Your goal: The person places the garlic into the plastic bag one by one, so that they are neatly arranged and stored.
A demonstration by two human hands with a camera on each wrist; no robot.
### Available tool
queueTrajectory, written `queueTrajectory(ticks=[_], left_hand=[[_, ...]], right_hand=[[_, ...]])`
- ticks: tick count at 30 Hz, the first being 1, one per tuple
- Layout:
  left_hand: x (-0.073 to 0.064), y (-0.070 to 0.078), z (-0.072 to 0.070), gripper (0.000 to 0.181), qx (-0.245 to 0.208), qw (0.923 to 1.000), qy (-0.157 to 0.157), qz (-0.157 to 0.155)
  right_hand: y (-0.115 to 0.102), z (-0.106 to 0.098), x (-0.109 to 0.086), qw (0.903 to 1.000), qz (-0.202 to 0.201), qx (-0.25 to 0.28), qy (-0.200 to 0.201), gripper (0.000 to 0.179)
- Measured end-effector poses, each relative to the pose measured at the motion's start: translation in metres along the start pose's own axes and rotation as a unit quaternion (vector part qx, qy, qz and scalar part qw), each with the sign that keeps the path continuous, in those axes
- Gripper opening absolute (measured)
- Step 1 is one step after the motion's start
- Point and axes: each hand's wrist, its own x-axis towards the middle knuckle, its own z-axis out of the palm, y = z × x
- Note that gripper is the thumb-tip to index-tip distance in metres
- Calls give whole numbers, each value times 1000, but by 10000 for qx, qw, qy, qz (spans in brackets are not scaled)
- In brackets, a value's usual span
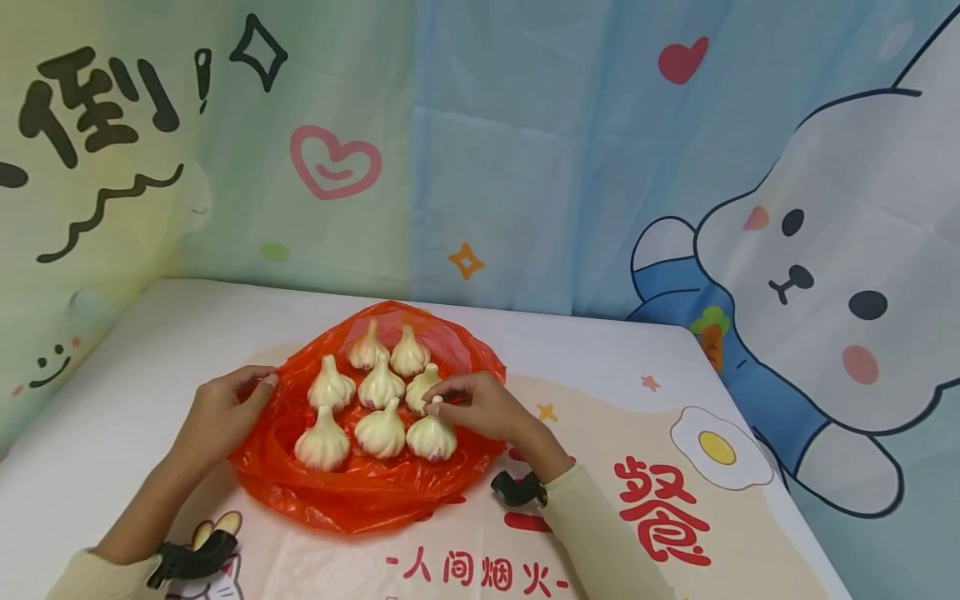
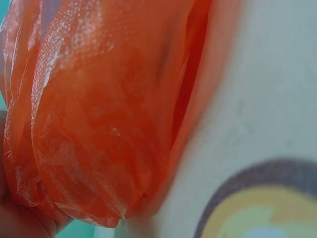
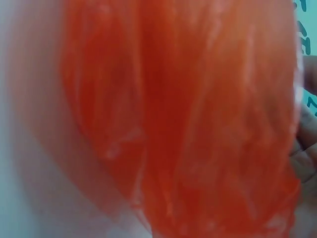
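Several white garlic bulbs (image 1: 381, 433) with pinkish bases stand stem-up in rough rows on a spread red plastic bag (image 1: 337, 500). At the bag's left rim, my left hand (image 1: 225, 412) pinches the plastic between thumb and fingers. My right hand (image 1: 483, 406) reaches over the right side, thumb and forefinger pinching the stem of the front right garlic bulb (image 1: 432, 440). Another bulb just behind is partly covered by those fingers. Red plastic fills most of both wrist views, where the left hand (image 2: 20, 218) and right hand (image 3: 308, 124) show only at the edges.
The bag lies on a white table (image 1: 592, 342) with a printed cloth showing a fried egg (image 1: 717, 447) and red characters. A patterned curtain (image 1: 495, 167) hangs right behind the table's back edge. Black wrist straps (image 1: 197, 557) sit on both forearms.
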Motion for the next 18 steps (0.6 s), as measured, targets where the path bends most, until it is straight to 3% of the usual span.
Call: queueTrajectory(ticks=[6, 11, 14, 18], left_hand=[[2, 1, 0, 38, 8, 10000, -53, 51], [0, -2, -1, 38, 83, 10000, 50, 12], [-2, -4, -2, 38, 122, 9998, 133, -23], [-3, -4, -2, 39, 33, 9998, 170, -84]], right_hand=[[3, -4, -5, 9994, 29, -175, 304, 31], [5, -12, -10, 9964, -417, 170, 721, 30], [7, -20, -16, 9911, -685, 392, 1069, 31], [14, -38, -28, 9808, -851, 141, 1747, 29]])
